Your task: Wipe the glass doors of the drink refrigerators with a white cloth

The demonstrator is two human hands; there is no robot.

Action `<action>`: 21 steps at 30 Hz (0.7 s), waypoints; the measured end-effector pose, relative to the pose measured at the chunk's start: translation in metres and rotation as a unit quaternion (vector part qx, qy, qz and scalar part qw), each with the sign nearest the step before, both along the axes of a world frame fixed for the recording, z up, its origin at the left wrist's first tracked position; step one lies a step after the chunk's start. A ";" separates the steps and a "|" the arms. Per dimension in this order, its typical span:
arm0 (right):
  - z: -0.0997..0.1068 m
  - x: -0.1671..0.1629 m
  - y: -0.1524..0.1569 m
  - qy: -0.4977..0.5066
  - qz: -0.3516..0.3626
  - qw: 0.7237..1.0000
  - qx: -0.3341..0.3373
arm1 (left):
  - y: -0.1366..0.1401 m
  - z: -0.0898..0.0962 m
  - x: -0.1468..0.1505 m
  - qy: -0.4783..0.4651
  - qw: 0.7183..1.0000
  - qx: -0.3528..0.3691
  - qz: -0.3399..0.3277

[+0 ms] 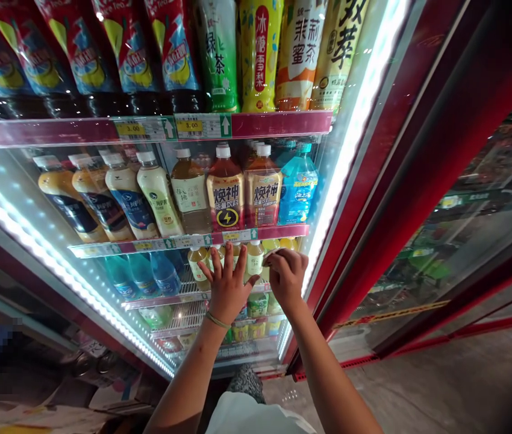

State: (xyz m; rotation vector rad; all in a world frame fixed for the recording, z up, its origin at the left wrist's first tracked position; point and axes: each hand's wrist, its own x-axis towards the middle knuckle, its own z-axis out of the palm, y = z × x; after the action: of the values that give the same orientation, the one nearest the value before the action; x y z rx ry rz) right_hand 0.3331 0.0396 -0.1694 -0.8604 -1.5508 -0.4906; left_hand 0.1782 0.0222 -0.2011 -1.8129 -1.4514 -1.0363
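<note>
My left hand (229, 290) is raised in front of the drinks cooler's lower shelves, palm forward and fingers spread. A thin band (218, 320) circles that wrist. Whether its palm touches a glass surface, I cannot tell. Just to its right, my right hand (287, 278) has curled fingers and a pinched thumb and forefinger; anything between them is too small to make out. Behind both hands stand pale-labelled bottles (255, 258). Above them, the middle shelf (193, 242) carries two energy drink bottles (225, 191), a blue bottle (300, 188) and several milk tea bottles (118, 196).
Iced tea bottles (123, 51) and a green tea bottle (218, 57) line the top shelf. Bright light strips (356, 138) edge the cooler. A red frame (400, 205) runs along the right, beside another glass-fronted cabinet (459, 211). Boxes (118, 392) lie at lower left.
</note>
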 end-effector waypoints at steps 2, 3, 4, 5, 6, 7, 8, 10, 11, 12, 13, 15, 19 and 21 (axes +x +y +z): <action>0.002 0.000 0.000 0.074 -0.025 0.997 -0.008 | 0.000 0.000 0.000 0.001 1.000 0.006 -0.002; 0.003 0.000 0.000 0.085 -0.031 0.996 -0.011 | 0.000 0.000 0.000 0.003 1.000 0.009 -0.003; 0.004 -0.001 0.000 0.067 -0.027 0.997 -0.010 | 0.000 0.000 0.000 0.005 1.000 0.011 -0.003; 0.004 -0.001 0.000 0.026 -0.017 0.999 -0.007 | 0.000 0.000 0.000 0.008 1.000 0.012 -0.004; 0.004 -0.001 -0.001 -0.023 -0.002 1.000 -0.002 | 0.000 0.001 0.000 0.011 1.000 0.012 -0.003; 0.004 0.000 -0.001 -0.065 0.014 0.998 0.004 | -0.001 0.001 0.000 0.013 1.000 0.013 -0.003; 0.004 0.000 -0.001 -0.084 0.022 0.996 0.010 | -0.001 0.002 0.000 0.015 1.000 0.015 -0.003; 0.005 0.001 0.000 -0.040 0.011 0.999 0.013 | -0.001 0.003 0.000 0.017 1.000 0.020 -0.002; 0.006 0.001 0.000 0.004 -0.002 1.000 0.009 | -0.001 0.003 0.001 0.017 1.000 0.022 -0.001; 0.007 0.001 0.000 0.039 -0.013 0.999 0.004 | -0.002 0.003 0.001 0.017 1.000 0.023 -0.001; 0.008 0.000 0.000 0.055 -0.019 0.998 0.001 | -0.002 0.004 0.001 0.017 1.000 0.021 0.000; 0.010 -0.002 0.001 0.016 -0.005 1.000 0.007 | -0.003 0.004 0.001 0.017 1.000 0.012 0.001; 0.006 0.001 0.001 -0.084 0.021 0.996 0.031 | -0.004 0.004 0.001 0.019 1.000 0.006 0.011; 0.005 0.001 0.001 -0.020 0.002 1.000 0.022 | -0.004 0.004 0.002 0.020 1.000 0.009 0.014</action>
State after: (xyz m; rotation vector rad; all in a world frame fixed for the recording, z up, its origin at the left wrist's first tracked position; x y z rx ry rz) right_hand 0.3345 0.0409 -0.1641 -0.8177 -1.5720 -0.5395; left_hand 0.1802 0.0178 -0.1970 -1.7846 -1.4357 -0.9907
